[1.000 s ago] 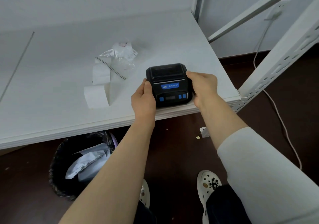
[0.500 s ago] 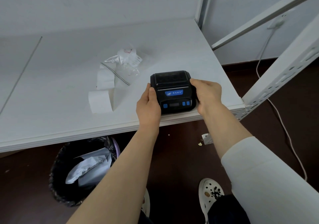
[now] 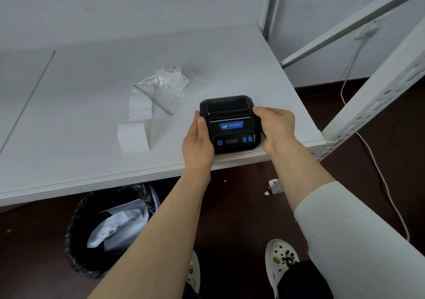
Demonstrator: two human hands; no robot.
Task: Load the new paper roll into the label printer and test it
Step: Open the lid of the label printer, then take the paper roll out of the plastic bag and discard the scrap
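Observation:
A small black label printer (image 3: 230, 123) with blue buttons and a blue badge sits near the front right edge of the white shelf board (image 3: 69, 137). Its lid is closed. My left hand (image 3: 199, 142) grips its left side and my right hand (image 3: 276, 128) grips its right side. To the left of the printer lies a white paper strip (image 3: 135, 133), partly unrolled and curled on the board.
A crumpled clear plastic bag (image 3: 165, 87) lies behind the paper strip. Under the shelf stands a black bin (image 3: 110, 229) with waste paper. A white metal rack post (image 3: 377, 91) rises at the right, with a thin cable (image 3: 377, 167) trailing on the dark floor.
The hands stay on the printer's sides and the printer stays in place on the shelf. Only the head camera has shifted, tilting the view slightly upward.

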